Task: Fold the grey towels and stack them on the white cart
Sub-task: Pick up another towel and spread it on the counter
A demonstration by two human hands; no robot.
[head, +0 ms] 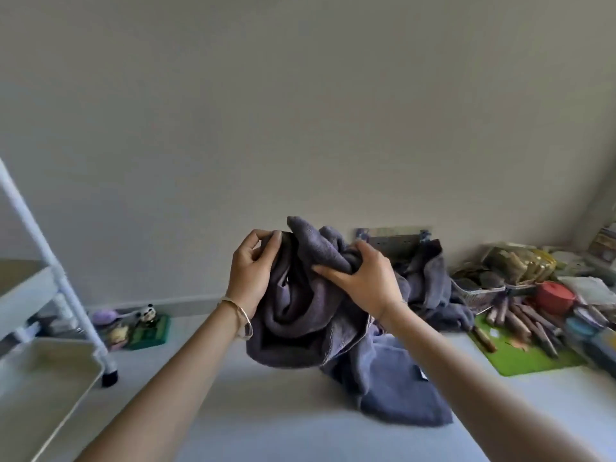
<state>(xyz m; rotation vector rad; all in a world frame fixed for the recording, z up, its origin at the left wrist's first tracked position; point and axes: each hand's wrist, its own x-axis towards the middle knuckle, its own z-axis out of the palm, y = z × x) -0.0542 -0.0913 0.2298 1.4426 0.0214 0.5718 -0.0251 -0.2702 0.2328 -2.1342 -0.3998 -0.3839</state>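
A crumpled grey towel (300, 315) hangs bunched in the air in the middle of the view. My left hand (253, 268) pinches its upper left edge, a bangle on the wrist. My right hand (360, 278) grips a fold of the same towel on its upper right. Below and behind it, more grey towels (400, 391) lie in a loose heap on the pale floor. The white cart (50, 358) stands at the left edge, its lower trays showing bare.
Small toys and a green block (150, 331) lie by the wall left of centre. On the right a green mat (530, 355) carries brown sticks, a red pot (555, 296) and a wire basket of clutter. A wall socket (393, 243) sits behind the towels.
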